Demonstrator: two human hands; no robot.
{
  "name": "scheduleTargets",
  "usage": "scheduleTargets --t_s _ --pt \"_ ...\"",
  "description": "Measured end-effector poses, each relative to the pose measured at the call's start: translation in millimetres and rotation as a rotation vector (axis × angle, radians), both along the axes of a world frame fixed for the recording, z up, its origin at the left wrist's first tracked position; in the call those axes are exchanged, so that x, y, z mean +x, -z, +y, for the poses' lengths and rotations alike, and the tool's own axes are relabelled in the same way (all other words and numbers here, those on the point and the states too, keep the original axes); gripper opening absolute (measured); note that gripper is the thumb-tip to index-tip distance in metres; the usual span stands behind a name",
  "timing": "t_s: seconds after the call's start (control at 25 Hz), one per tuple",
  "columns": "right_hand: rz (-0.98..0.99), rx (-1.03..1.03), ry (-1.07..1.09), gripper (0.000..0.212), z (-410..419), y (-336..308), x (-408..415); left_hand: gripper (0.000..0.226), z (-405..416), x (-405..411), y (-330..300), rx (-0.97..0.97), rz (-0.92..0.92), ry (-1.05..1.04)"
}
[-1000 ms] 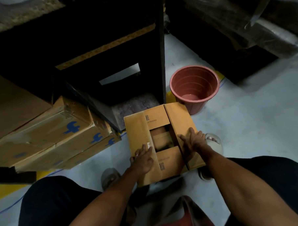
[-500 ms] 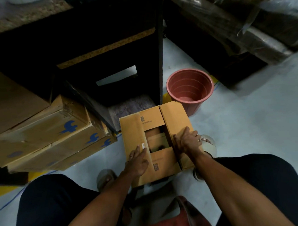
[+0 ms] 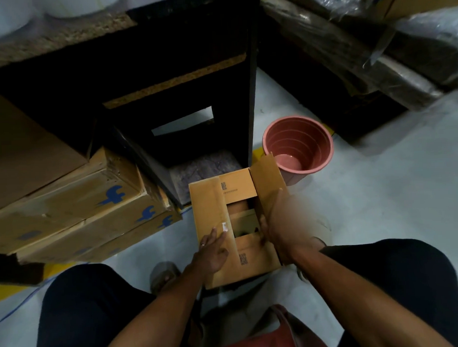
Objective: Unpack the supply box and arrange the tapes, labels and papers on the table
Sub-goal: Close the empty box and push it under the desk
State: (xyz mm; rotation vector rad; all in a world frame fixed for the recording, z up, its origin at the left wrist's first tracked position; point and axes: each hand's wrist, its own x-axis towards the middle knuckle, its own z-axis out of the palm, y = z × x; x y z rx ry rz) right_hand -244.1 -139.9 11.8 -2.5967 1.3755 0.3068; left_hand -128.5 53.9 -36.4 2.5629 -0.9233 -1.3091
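The right hand (image 3: 280, 223), blurred, grips the box's (image 3: 211, 205) raised right flap (image 3: 268, 177), while the left hand (image 3: 211, 252) rests flat-fingered on the left flap (image 3: 207, 213).

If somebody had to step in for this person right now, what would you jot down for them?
Left hand: fingers flat on the left flap of the supply box.
Right hand: blurred, gripping the right flap, which is tilted up.
The box sits on the floor between the person's knees, beside a pink bucket, part open. Something brown shows inside; what it is cannot be told.
Done: the flaps are partly open.
Left: open fully, then take out tapes, labels and papers and arrange them on the table.
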Motion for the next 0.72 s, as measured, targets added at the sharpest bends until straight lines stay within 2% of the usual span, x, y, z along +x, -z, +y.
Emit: scheduleTargets --t_s 0.2,0.48,0.56,0.64,0.72 --pt "-0.052 -0.04 -0.117 0.098 15 5 -3 0.064 2 1 -4 -0.052 0.003 -0.025" --pt "-0.321 0.178 -0.501 0.083 38 3 2 0.07 7 -3 -6 -0.069 -0.046 -0.036" --pt "-0.228 0.215 -0.604 0.073 49 23 1 0.07 10 -4 -6 -0.058 -0.061 -0.06" --pt "-0.03 0.301 -0.676 0.071 55 42 -5 0.069 13 -5 -7 -0.061 -0.079 -0.119" --pt "0.154 0.373 -0.608 0.073 54 53 -10 0.068 16 -8 -5 -0.066 -0.103 -0.157"
